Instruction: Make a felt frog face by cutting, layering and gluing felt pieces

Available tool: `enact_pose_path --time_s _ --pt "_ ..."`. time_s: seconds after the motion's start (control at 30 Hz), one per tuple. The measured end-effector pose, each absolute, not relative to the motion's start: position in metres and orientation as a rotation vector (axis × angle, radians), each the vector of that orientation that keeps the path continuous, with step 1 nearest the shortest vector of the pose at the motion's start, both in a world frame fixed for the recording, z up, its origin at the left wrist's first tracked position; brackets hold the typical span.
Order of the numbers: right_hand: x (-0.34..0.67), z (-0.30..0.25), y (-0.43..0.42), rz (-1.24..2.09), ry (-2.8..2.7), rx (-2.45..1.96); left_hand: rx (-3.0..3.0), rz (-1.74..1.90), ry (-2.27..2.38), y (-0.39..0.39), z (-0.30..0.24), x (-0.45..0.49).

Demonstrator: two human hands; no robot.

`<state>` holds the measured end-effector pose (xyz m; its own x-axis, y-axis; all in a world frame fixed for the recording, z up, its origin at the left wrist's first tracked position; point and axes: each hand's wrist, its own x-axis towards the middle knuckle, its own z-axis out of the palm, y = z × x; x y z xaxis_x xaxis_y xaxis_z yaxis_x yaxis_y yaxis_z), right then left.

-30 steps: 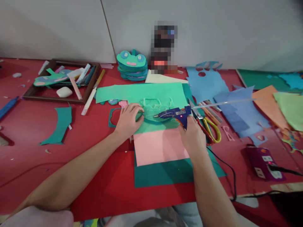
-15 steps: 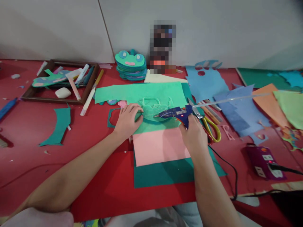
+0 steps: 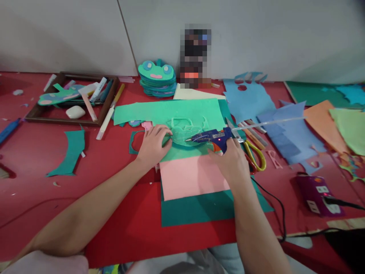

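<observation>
My right hand (image 3: 232, 161) is closed round the grip of a blue hot glue gun (image 3: 212, 136), its red light on and a clear glue stick (image 3: 268, 123) jutting out the back. The nozzle points left onto a light green felt cut-out (image 3: 182, 134). My left hand (image 3: 154, 144) lies on the left edge of that cut-out, fingers bent and pressing it down. Under them are stacked felt sheets: light green (image 3: 168, 110), pink (image 3: 191, 177) and dark teal (image 3: 199, 209).
Yellow-handled scissors (image 3: 252, 152) lie right of the gun. A purple power strip (image 3: 316, 194) and black cord (image 3: 273, 201) sit at the right. A wooden tray (image 3: 34, 114) holds markers at the back left. Finished frog faces (image 3: 156, 76) are stacked by the wall. Blue, orange and green felt (image 3: 288, 129) lies at the right.
The glue gun's rear and glue stick have dipped slightly. My right fingers have shifted on the grip. My left hand has stayed put.
</observation>
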<state>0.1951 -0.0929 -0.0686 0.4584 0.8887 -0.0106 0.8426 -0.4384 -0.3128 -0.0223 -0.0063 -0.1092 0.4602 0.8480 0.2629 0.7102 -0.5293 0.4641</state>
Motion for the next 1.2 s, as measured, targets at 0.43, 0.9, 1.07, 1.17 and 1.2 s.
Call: enact_pose_path --time_s 0.43,0.9,1.07,1.17,1.2 --pt "0.19 -0.072 -0.091 0.294 -1.503 -2.471 2.431 0.673 1.336 -0.006 -0.109 -0.022" --pt "0.184 -0.078 -0.094 0.271 -1.556 -2.44 2.431 0.655 1.33 -0.005 -0.11 -0.022" --pt "0.187 -0.077 -0.094 0.302 -1.597 -2.484 2.425 0.651 1.331 -0.006 -0.108 -0.022" --pt "0.188 -0.077 -0.095 0.318 -1.614 -2.468 2.43 0.66 1.327 -0.006 -0.108 -0.022" --pt "0.188 -0.077 -0.095 0.317 -1.617 -2.457 2.43 0.66 1.327 -0.006 -0.108 -0.022"
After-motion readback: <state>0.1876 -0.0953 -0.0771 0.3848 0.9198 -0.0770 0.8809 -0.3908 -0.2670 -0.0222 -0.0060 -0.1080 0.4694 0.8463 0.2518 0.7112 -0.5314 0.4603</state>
